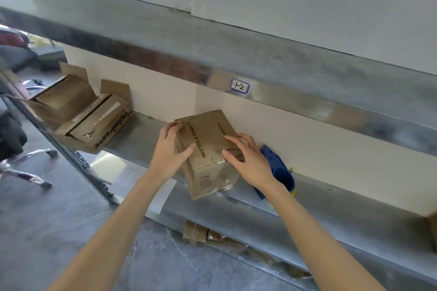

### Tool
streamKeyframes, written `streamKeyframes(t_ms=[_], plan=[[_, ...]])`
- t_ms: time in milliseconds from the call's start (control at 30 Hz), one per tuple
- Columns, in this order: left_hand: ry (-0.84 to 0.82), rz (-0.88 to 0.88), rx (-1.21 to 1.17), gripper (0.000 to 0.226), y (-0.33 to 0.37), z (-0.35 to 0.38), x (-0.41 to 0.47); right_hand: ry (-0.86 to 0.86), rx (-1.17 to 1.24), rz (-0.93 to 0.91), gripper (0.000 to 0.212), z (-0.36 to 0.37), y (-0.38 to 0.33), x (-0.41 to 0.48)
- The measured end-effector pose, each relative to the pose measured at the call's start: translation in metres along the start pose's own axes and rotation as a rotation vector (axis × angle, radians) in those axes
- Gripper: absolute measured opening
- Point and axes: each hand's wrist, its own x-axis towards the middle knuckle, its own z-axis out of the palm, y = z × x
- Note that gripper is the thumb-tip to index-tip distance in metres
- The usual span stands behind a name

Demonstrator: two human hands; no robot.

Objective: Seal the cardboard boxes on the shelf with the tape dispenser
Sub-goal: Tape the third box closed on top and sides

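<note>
Now left hand [169, 151] grips box [205, 130], right hand [250, 160] spread flat atop.
Just right of it lies the tape dispenser [281, 172], nearest me there.

The place looks like a small stockroom or packing area. Bare grey metal shelving [343, 198] runs in tiers, and the shelf edge above the right hand [248, 160] carries a handwritten bin label [240, 85] reading 1-2. The left hand [169, 149] grips a small cardboard box [208, 139] with shipping print. Further to its left, an open cardboard carton [80, 116] sits on the same shelf. Just beyond the right hand lies a blue tape dispenser [276, 163]. More cardboard [196, 234] is stored on the tier below the hands. Well left of the left hand, a chrome castor chair base [26, 163] stands on a grey floor [59, 220].
</note>
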Motion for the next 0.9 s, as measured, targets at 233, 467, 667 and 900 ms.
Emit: streamKeyframes(t_ms=[233,467,667,900], plan=[[-0.015,0.013,0.247,0.065,-0.003,-0.011,-0.005,0.040,-0.041,-0.030,0.048,-0.005,0.007,-0.010],[0.074,0.007,0.345,0.060,-0.010,-0.024,-0.010,0.180,-0.200,0.256,0.037,-0.009,0.070,-0.036],[0.049,-0.039,0.332,0.060,-0.015,-0.023,-0.012,0.070,-0.357,0.390,0.060,0.014,0.098,-0.045],[0.058,-0.050,0.322,0.059,-0.014,-0.026,-0.015,-0.053,-0.300,0.384,0.074,0.016,0.104,-0.045]])
